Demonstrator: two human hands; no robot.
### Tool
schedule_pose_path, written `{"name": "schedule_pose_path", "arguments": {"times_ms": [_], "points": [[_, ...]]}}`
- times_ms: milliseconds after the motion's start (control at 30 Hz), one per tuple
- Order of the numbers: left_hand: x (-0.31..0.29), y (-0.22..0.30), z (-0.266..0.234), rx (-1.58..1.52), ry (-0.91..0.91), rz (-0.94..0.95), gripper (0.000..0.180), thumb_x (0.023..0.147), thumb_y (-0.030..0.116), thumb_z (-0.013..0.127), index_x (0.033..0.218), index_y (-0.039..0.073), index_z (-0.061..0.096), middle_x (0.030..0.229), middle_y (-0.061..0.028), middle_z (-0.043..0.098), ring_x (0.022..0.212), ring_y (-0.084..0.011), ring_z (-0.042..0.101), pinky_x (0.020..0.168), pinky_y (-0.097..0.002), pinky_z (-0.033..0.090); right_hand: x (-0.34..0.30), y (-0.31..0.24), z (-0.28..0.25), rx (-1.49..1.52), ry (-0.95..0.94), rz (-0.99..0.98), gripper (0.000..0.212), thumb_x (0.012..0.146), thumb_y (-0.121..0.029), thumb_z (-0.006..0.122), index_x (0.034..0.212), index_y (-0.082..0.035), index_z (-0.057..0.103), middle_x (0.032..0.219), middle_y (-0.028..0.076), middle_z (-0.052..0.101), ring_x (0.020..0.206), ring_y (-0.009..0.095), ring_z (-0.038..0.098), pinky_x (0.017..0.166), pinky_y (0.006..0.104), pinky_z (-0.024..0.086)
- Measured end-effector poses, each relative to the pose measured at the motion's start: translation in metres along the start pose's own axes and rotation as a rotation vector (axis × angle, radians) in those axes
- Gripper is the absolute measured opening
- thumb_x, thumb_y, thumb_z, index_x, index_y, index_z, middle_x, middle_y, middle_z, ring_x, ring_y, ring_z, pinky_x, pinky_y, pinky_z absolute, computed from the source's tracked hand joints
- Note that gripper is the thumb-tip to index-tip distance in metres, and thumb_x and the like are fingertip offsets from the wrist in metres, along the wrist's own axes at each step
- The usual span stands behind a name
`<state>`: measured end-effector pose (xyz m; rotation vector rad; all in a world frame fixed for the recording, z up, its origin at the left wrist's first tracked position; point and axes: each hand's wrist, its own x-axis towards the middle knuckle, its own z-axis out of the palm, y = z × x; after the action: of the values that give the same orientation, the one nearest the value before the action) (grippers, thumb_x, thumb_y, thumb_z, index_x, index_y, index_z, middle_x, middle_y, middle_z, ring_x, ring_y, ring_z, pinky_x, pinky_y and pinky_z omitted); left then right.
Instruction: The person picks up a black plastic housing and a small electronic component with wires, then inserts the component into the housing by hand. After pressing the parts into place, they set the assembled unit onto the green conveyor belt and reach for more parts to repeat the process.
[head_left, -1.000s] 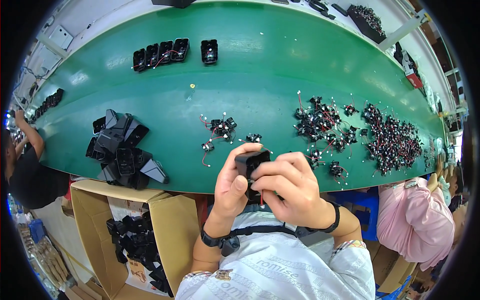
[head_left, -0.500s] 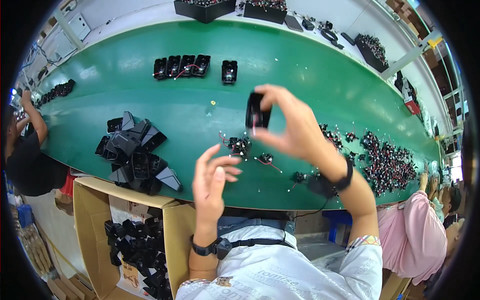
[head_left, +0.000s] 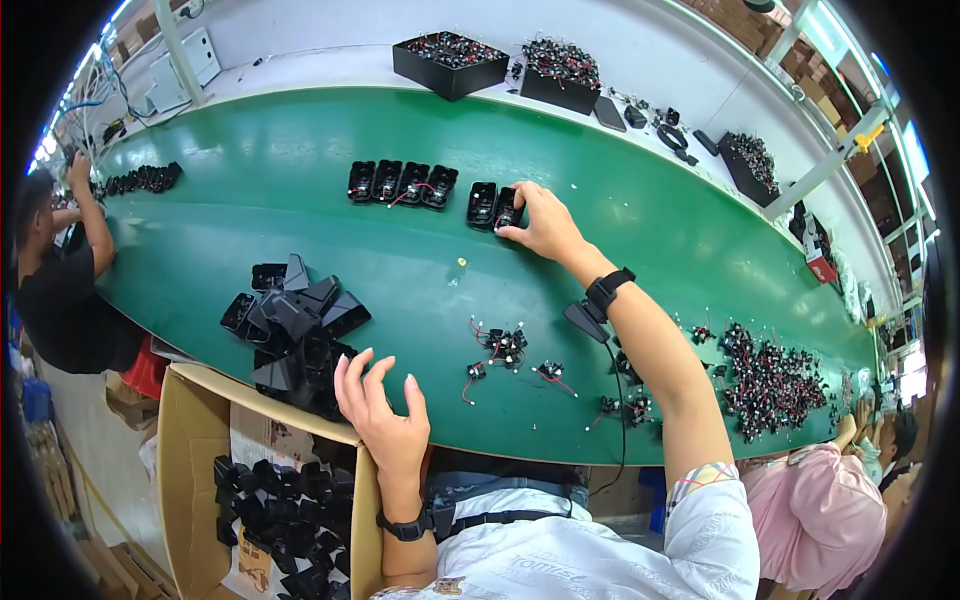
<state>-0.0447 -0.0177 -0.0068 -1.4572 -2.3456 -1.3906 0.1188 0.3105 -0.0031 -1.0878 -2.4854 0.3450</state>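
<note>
My right hand grips a black plastic housing between thumb and fingers at the far side of the green table. Just left of it sits a similar black housing, and further left stands a row of several black housings with small wired parts inside. My left hand hangs with fingers apart and nothing in it, close to a heap of black housings. Small black parts with red wires lie on the table in front of me.
A large pile of wired parts covers the right of the green table. A cardboard box with black pieces stands below the near edge. Black bins line the back shelf. A co-worker sits at the left; another in pink, right.
My right hand has carried the black housing away from me to beside the single housing. My left hand has moved left toward the heap. The view has shifted.
</note>
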Motion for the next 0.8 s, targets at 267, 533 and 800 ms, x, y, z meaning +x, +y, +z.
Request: {"name": "schedule_pose_path", "arguments": {"times_ms": [267,533,800], "points": [[0.001,0.006,0.007,0.215,-0.137,-0.027,0.044,0.080,0.012,0.070,0.123,0.007,0.059,0.143,-0.0165,0.048,0.140,-0.0458,0.035,0.116,-0.0622,0.022,0.005,0.008,-0.001,-0.129,0.084,-0.109,0.053,0.072,-0.025,0.087,0.108,-0.005,0.052,0.133,0.018,0.057,0.125,0.039,0.052,0.106,0.0461,0.044],[0.003,-0.004,0.003,0.166,-0.154,0.022,0.047,0.078,-0.004,0.065,0.123,0.005,0.059,0.141,-0.0189,0.049,0.140,-0.0413,0.038,0.117,-0.0545,0.029,0.044,-0.035,0.003,-0.112,0.011,-0.254,0.066,0.072,-0.027,0.083,0.127,-0.005,0.054,0.135,0.018,0.056,0.129,0.038,0.050,0.107,0.0463,0.044],[0.006,-0.005,0.008,0.183,-0.076,0.018,0.049,0.076,-0.003,0.068,0.123,0.005,0.060,0.140,-0.0180,0.048,0.135,-0.0424,0.040,0.111,-0.0534,0.034,0.065,-0.039,0.024,-0.212,0.037,-0.118,0.062,0.072,-0.037,0.085,0.118,-0.002,0.063,0.119,0.018,0.063,0.108,0.039,0.059,0.096,0.0458,0.049]]}}
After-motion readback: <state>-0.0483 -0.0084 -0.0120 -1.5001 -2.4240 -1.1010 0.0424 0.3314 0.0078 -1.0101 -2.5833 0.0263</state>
